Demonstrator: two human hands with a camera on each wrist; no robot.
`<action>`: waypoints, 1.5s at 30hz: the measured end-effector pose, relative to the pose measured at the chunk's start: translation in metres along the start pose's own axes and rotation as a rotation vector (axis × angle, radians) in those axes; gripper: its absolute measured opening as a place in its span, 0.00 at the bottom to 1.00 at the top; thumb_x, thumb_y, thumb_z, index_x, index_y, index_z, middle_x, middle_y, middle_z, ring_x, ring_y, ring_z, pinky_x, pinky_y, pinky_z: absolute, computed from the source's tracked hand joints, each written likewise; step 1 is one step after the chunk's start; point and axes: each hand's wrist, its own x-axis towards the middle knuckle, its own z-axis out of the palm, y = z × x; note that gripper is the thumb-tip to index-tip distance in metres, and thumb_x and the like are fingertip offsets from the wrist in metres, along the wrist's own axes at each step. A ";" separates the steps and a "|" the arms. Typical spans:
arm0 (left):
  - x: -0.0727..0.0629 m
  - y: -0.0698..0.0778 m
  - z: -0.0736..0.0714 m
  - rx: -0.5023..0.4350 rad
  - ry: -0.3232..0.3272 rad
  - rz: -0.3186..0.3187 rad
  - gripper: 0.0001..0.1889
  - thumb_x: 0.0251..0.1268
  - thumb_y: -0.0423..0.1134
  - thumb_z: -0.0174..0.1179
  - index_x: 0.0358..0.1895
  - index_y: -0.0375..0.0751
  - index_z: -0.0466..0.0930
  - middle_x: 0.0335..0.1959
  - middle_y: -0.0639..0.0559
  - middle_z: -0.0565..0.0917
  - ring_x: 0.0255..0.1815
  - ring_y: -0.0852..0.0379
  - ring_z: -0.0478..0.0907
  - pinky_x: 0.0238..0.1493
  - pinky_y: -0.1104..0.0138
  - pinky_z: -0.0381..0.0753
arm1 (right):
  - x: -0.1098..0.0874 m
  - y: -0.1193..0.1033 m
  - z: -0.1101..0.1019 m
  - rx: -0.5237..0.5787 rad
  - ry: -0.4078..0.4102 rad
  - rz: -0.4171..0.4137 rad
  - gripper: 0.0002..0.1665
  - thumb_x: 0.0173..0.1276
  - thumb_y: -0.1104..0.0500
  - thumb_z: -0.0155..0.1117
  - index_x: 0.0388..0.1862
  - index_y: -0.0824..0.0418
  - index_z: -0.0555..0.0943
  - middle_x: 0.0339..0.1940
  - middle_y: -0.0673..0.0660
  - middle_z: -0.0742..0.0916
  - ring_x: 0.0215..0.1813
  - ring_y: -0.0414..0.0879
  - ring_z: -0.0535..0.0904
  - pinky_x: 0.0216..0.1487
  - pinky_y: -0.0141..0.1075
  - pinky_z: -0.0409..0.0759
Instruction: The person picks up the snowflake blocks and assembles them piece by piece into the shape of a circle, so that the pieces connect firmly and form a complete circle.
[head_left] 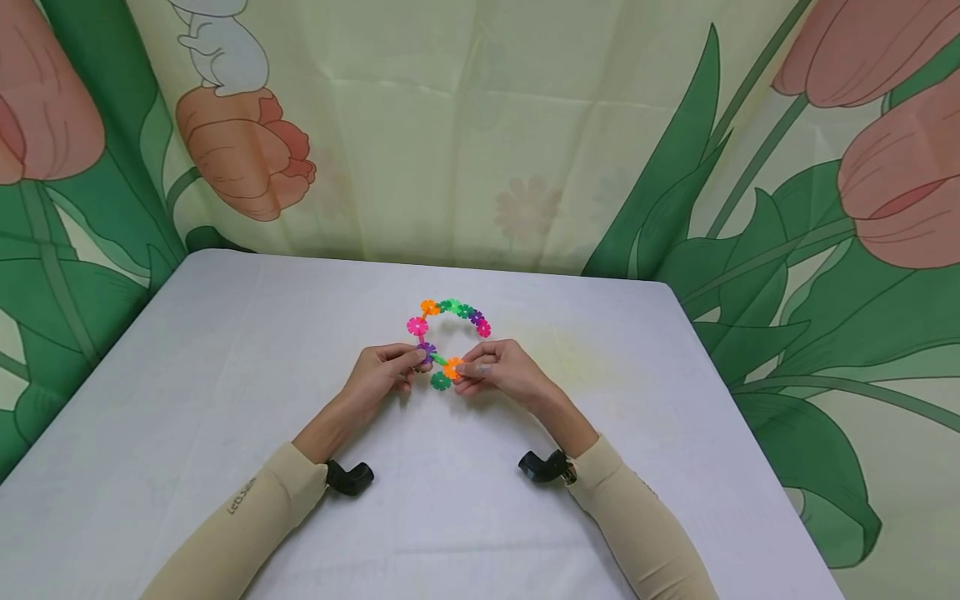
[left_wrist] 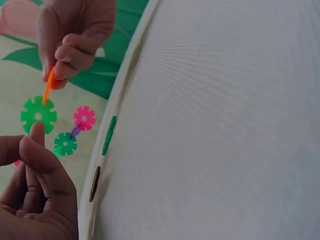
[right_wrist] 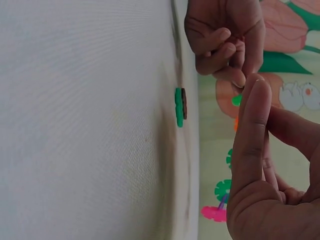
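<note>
A curved chain of notched plastic snowflake discs, in orange, greens, purple and pink, hangs between the two hands above the table. At its near left part, my left hand (head_left: 386, 369) pinches a purple disc (head_left: 427, 352) between thumb and finger. The thumb and fingers of my right hand (head_left: 501, 368) pinch an orange disc (head_left: 452, 367), which joins a light green disc (left_wrist: 38, 116). The chain's far end, a pink disc (head_left: 484, 330), hangs free, apart from the orange one. On the tabletop below the hands lie a loose dark green disc (head_left: 440, 381) and a brown disc (left_wrist: 95, 184).
A white cloth covers the table (head_left: 420, 517). Behind it hangs a curtain (head_left: 450, 167) printed with tulips and a rabbit. Each wrist wears a black camera mount, one on the left (head_left: 351, 479) and one on the right (head_left: 543, 467).
</note>
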 end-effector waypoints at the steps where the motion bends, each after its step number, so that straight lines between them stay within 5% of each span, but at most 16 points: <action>1: 0.000 0.000 0.000 -0.001 0.003 -0.005 0.16 0.77 0.43 0.64 0.57 0.35 0.86 0.32 0.57 0.90 0.29 0.62 0.75 0.31 0.74 0.81 | 0.000 0.000 0.000 0.004 -0.001 0.000 0.12 0.74 0.64 0.69 0.51 0.72 0.82 0.34 0.58 0.94 0.35 0.45 0.93 0.46 0.40 0.91; 14: -0.001 0.004 0.001 -0.056 0.007 -0.019 0.12 0.77 0.42 0.65 0.49 0.36 0.88 0.29 0.60 0.91 0.26 0.64 0.75 0.30 0.76 0.81 | 0.001 0.000 -0.004 0.014 -0.006 0.017 0.13 0.79 0.63 0.63 0.53 0.73 0.82 0.33 0.54 0.93 0.34 0.44 0.92 0.42 0.34 0.90; 45: -0.003 0.004 0.002 -0.054 0.006 -0.040 0.13 0.77 0.43 0.64 0.50 0.36 0.88 0.31 0.58 0.92 0.26 0.63 0.75 0.31 0.76 0.81 | 0.002 0.004 -0.004 0.041 -0.016 0.019 0.13 0.78 0.63 0.64 0.53 0.72 0.83 0.32 0.53 0.93 0.33 0.43 0.92 0.42 0.34 0.90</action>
